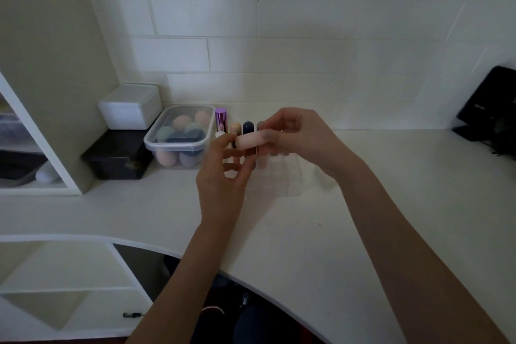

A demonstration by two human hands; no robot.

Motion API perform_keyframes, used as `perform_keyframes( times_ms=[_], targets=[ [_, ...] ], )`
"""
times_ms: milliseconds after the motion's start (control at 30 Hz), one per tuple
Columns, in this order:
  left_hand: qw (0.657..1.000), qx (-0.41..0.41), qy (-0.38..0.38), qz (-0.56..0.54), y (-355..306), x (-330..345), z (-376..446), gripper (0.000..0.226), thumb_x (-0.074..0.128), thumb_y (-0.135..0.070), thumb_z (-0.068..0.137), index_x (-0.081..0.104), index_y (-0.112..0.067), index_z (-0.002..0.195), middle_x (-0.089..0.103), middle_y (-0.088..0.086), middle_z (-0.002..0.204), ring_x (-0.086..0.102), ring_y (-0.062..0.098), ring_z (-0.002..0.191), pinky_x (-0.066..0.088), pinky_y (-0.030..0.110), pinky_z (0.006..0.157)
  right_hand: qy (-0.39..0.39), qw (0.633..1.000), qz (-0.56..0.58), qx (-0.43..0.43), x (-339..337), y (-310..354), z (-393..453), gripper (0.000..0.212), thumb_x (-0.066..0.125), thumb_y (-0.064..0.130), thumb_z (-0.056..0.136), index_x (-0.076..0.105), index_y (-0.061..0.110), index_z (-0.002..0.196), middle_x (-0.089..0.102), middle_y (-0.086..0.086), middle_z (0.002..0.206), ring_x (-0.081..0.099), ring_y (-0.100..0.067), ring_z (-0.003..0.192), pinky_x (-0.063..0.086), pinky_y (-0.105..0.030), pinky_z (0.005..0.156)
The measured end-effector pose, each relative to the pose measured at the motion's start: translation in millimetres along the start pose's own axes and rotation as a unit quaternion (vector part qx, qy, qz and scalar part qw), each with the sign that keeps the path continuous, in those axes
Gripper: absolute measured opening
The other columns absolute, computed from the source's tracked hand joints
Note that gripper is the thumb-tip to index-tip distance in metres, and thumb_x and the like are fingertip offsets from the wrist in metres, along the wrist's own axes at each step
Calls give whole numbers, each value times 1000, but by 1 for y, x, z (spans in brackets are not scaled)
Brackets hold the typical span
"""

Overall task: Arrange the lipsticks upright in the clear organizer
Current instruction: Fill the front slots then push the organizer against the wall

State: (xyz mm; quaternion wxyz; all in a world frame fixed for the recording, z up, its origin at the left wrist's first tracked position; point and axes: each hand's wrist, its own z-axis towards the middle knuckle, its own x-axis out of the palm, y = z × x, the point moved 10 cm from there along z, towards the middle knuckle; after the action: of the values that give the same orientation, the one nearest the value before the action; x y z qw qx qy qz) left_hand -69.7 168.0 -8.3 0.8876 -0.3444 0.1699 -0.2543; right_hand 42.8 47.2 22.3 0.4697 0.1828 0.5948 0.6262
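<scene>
A clear organizer (282, 179) stands on the white counter in the middle of the view. Upright in its back row are a purple metallic lipstick (220, 119), a peach-capped one (235, 127) and a dark navy one (249, 128). A pale pink lipstick (248, 141) lies sideways in the air above the organizer. My right hand (296, 134) grips its right end. My left hand (223, 176) touches its left end with thumb and fingertips. Part of the organizer is hidden behind my left hand.
A lidded clear tub of makeup sponges (178, 137) sits left of the organizer, beside a black box (117, 156) with a white box (131, 106) on top. A black object (491, 114) is at the far right. Shelves stand at the left; the counter edge curves near me.
</scene>
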Motion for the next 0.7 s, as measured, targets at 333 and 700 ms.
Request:
perform_keyframes(
  times_ms=[333, 700],
  targets=[
    [997, 76, -15, 24, -16, -1, -7, 20, 60, -3, 88, 63, -13, 105, 60, -17, 98, 53, -16, 89, 41, 5, 77, 145, 972, -170, -69, 45, 1, -9, 38, 62, 21, 84, 54, 42, 114, 67, 0, 75, 60, -24, 79, 46, -41, 91],
    [996, 21, 21, 84, 6, 11, -3, 11, 50, -11, 86, 59, -8, 91, 63, 5, 84, 53, 14, 77, 41, 17, 67, -12, 981, -188, -56, -10, -7, 0, 25, 65, 9, 80, 52, 22, 98, 67, -1, 73, 58, 0, 54, 49, -13, 56]
  ],
)
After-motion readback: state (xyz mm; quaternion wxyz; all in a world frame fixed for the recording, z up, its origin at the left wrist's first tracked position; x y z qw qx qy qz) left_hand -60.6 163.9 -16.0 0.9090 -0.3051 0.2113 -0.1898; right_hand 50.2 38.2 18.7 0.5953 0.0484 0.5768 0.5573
